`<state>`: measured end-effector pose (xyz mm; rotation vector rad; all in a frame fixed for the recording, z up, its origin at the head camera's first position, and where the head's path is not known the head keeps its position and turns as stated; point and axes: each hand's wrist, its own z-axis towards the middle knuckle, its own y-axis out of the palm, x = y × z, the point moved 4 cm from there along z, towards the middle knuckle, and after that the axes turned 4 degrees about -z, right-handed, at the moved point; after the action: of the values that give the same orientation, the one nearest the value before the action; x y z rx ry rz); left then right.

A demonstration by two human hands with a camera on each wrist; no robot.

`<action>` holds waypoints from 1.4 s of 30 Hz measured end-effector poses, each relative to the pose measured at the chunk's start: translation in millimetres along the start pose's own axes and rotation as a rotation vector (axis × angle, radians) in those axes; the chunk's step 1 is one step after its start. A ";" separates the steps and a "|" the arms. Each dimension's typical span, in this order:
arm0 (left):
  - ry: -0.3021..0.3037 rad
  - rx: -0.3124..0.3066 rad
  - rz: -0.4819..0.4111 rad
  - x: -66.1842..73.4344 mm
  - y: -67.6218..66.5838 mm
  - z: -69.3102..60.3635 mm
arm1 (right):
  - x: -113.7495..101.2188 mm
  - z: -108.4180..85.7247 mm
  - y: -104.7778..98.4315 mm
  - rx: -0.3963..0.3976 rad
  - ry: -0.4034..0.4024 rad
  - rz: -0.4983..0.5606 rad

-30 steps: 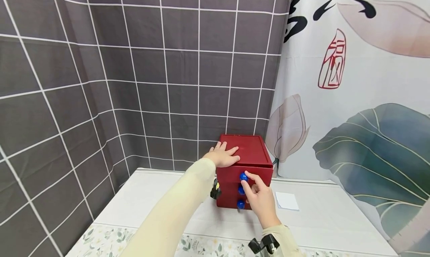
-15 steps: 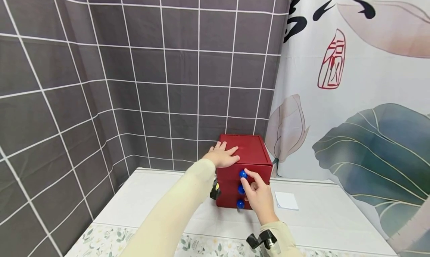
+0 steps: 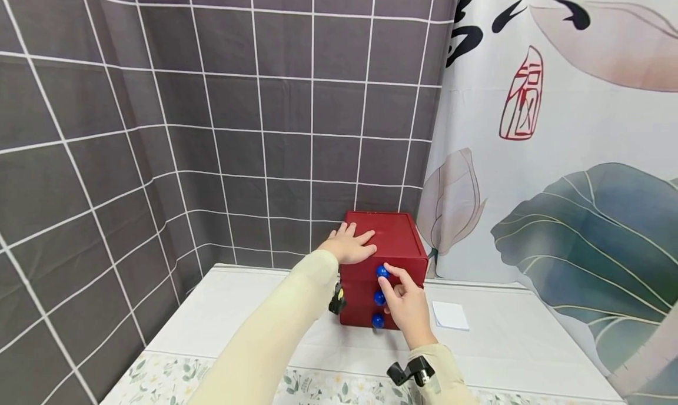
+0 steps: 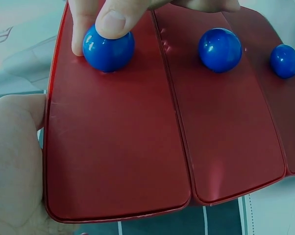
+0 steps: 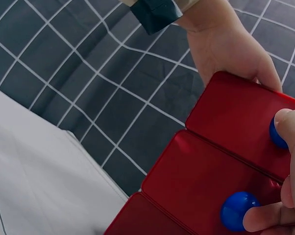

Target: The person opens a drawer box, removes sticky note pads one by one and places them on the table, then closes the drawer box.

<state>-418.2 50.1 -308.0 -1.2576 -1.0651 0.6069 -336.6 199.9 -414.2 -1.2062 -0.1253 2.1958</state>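
A red cabinet (image 3: 389, 237) with three stacked drawers stands against the backdrop. Each drawer front carries a round blue knob. My left hand (image 3: 349, 248) rests on the cabinet's top at its left, fingers spread and straight. With thumb and index finger, my right hand (image 3: 410, 308) pinches the top knob (image 3: 382, 271). That knob (image 4: 108, 51) shows close up in the left wrist view, gripped at its upper side. The top drawer front (image 4: 113, 147) sits level with the one beneath. A right-hand finger touches the middle knob (image 5: 238, 210) in the right wrist view. The lowest knob (image 3: 378, 321) is untouched.
A white card or paper pad (image 3: 450, 315) lies on the white table (image 3: 265, 299), right of the cabinet. Dark grey gridded cloth (image 3: 286, 128) hangs behind and to the left. A printed lotus curtain (image 3: 572, 158) hangs on the right.
The top drawer has slid inward a little, and the slim gap under the cabinet's top edge has closed. My right hand moved forward with its knob. The left hand stayed in place.
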 end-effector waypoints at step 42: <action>0.023 0.130 0.009 -4.6 10.2 5.4 | 40.7 -29.1 25.9 0.008 -0.049 -0.205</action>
<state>-423.1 51.3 -319.3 -1.1538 -0.9858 0.6566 -341.7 196.0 -470.1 -1.0858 -0.2493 2.0454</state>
